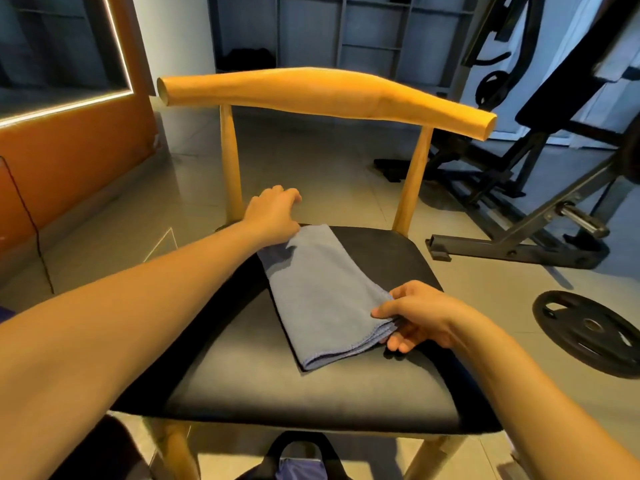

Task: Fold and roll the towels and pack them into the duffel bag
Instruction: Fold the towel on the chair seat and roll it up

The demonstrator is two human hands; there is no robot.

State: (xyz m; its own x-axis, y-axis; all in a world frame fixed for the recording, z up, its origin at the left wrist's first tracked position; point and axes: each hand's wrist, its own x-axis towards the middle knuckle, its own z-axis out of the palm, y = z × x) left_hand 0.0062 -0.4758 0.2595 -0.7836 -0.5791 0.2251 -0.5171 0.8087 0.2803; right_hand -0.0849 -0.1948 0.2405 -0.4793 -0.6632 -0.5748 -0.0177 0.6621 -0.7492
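A blue-grey towel [322, 292], folded into a long strip, lies diagonally on the black seat [277, 393] of a wooden chair. My left hand [273, 216] rests at the towel's far end near the seat's back edge, fingers curled downward; whether it grips the cloth is hidden. My right hand [412, 317] pinches the towel's near right corner, thumb on top and fingers under the edge. The dark duffel bag [301, 459] sits on the floor under the seat's front edge, with blue cloth showing in its opening.
The chair's curved wooden backrest [325, 95] rises behind the seat. A weight bench frame [519, 202] and a weight plate [588, 330] occupy the floor to the right. An orange wall with a cable [31, 216] stands at the left.
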